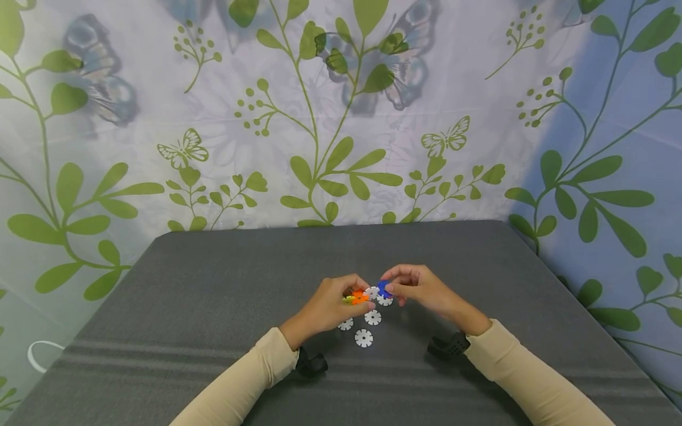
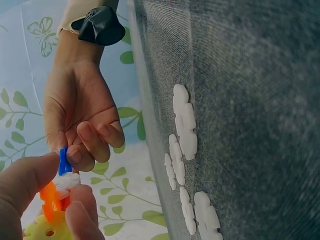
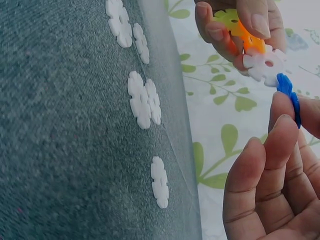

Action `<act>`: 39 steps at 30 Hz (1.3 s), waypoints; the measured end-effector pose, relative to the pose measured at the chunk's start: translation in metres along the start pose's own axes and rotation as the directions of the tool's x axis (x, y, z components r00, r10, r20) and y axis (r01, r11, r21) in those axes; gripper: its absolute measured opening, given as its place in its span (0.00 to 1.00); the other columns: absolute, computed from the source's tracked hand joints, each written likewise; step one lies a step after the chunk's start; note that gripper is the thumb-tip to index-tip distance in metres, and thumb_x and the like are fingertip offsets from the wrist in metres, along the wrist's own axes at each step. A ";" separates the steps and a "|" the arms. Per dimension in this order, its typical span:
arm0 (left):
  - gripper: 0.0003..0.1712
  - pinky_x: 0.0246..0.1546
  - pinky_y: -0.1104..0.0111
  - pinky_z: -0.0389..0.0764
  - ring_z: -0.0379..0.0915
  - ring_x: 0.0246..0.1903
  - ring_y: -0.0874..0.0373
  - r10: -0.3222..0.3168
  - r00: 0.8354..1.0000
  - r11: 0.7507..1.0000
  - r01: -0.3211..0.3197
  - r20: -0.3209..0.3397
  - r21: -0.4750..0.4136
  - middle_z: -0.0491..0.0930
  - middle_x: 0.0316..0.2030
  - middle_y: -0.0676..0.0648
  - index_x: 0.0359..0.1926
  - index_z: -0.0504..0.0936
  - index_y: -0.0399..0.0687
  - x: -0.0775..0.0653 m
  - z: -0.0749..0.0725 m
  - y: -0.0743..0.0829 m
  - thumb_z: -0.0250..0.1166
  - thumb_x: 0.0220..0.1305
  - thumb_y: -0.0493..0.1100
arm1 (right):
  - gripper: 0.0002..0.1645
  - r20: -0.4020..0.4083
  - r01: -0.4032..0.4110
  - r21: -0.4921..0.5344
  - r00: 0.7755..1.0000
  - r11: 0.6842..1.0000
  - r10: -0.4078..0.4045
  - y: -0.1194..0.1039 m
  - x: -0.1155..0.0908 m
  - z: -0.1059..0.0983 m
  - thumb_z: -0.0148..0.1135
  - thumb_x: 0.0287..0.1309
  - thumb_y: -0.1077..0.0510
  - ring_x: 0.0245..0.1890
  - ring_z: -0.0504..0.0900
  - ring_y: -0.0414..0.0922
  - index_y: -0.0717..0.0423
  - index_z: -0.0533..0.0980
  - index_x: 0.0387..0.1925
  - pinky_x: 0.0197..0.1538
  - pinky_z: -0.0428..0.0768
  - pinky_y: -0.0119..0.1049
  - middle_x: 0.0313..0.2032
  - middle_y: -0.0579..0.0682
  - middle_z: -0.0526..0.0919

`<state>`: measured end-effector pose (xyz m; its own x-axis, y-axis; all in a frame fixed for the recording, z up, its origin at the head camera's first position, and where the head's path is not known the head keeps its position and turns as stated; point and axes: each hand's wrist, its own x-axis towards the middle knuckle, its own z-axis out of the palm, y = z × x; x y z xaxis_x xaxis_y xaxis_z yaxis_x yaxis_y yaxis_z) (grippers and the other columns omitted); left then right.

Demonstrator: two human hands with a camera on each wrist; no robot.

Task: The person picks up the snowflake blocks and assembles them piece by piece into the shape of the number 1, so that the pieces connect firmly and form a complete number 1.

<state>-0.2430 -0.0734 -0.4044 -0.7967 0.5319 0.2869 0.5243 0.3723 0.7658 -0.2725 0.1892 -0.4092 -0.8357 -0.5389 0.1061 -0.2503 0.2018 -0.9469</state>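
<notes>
My left hand (image 1: 327,303) pinches a short chain of notched, flower-shaped plastic discs above the grey table. In the right wrist view the chain runs from a yellow disc (image 3: 226,19) through an orange disc (image 3: 254,46) to a white disc (image 3: 263,66). Thumb and fingers of the left hand press around the orange part. Between thumb and index finger, my right hand (image 1: 427,290) pinches a blue disc (image 3: 286,86). The blue disc stands edge-on at the rim of the white one, at an angle to it. The other right fingers are loosely bent.
Several loose white discs lie flat on the table below the hands, one of them nearest (image 1: 364,338) and another just beyond it (image 1: 373,318). The grey cloth-covered table (image 1: 213,278) reaches back to a hanging (image 1: 266,148) printed with leaves and butterflies.
</notes>
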 end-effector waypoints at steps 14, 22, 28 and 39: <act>0.11 0.39 0.70 0.82 0.80 0.34 0.66 0.052 0.999 0.999 -0.052 -0.008 -0.010 0.88 0.37 0.51 0.48 0.88 0.40 0.000 0.003 0.000 0.78 0.69 0.41 | 0.19 -0.031 -0.036 0.120 0.999 0.992 0.040 -0.001 -0.001 0.005 0.65 0.74 0.67 0.28 0.83 0.39 0.84 0.76 0.55 0.41 0.86 0.36 0.31 0.41 0.88; 0.09 0.37 0.71 0.82 0.78 0.31 0.67 0.075 0.997 0.997 -0.074 -0.018 0.032 0.88 0.35 0.50 0.45 0.88 0.40 -0.001 0.005 -0.001 0.78 0.68 0.39 | 0.19 -0.049 -0.038 0.124 0.998 0.992 0.044 -0.002 -0.002 0.011 0.65 0.73 0.68 0.28 0.83 0.37 0.84 0.76 0.54 0.41 0.87 0.34 0.33 0.42 0.89; 0.09 0.35 0.72 0.81 0.77 0.29 0.68 0.076 0.997 0.996 -0.075 -0.029 0.050 0.87 0.34 0.49 0.44 0.88 0.38 -0.002 0.006 -0.002 0.78 0.68 0.38 | 0.17 -0.051 -0.026 0.109 0.998 0.994 0.032 -0.001 -0.001 0.015 0.65 0.73 0.69 0.28 0.84 0.37 0.84 0.78 0.53 0.40 0.86 0.33 0.34 0.43 0.90; 0.18 0.43 0.66 0.84 0.85 0.38 0.56 0.073 0.996 0.990 -0.066 -0.055 0.123 0.88 0.39 0.48 0.52 0.83 0.42 -0.002 0.007 -0.003 0.79 0.65 0.38 | 0.23 0.014 -0.061 0.231 0.998 0.971 0.060 0.005 -0.001 0.014 0.65 0.75 0.66 0.33 0.86 0.39 0.84 0.74 0.58 0.46 0.87 0.34 0.38 0.46 0.90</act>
<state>-0.2406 -0.0703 -0.4110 -0.7717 0.5152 0.3729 0.6084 0.4270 0.6690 -0.2666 0.1794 -0.4177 -0.8424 -0.5370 0.0451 -0.0791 0.0403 -0.9961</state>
